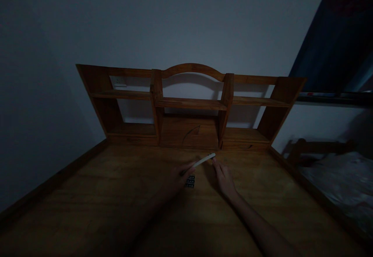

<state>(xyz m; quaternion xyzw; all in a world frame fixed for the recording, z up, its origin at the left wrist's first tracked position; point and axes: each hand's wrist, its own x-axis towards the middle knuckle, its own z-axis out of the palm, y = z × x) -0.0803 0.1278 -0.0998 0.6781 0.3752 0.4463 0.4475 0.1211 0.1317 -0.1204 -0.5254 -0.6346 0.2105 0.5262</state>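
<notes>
In the dim head view, a slim pale bar [204,159] with small dark marks near its right end is held aslant above the desk; I cannot make out its kind. My left hand [178,177] is closed round its lower left end. At the raised right end, the fingers of my right hand [223,176] are closed against it. A small dark piece with rows of pale squares [190,181] lies on the desk beside my left hand, partly hidden by it.
Both hands are over a wooden desk [122,206] with raised side edges. At its back stands a wooden shelf unit [190,103] against the wall. To the right are a dark curtain [335,35] and a pale crumpled plastic or cloth heap [344,183].
</notes>
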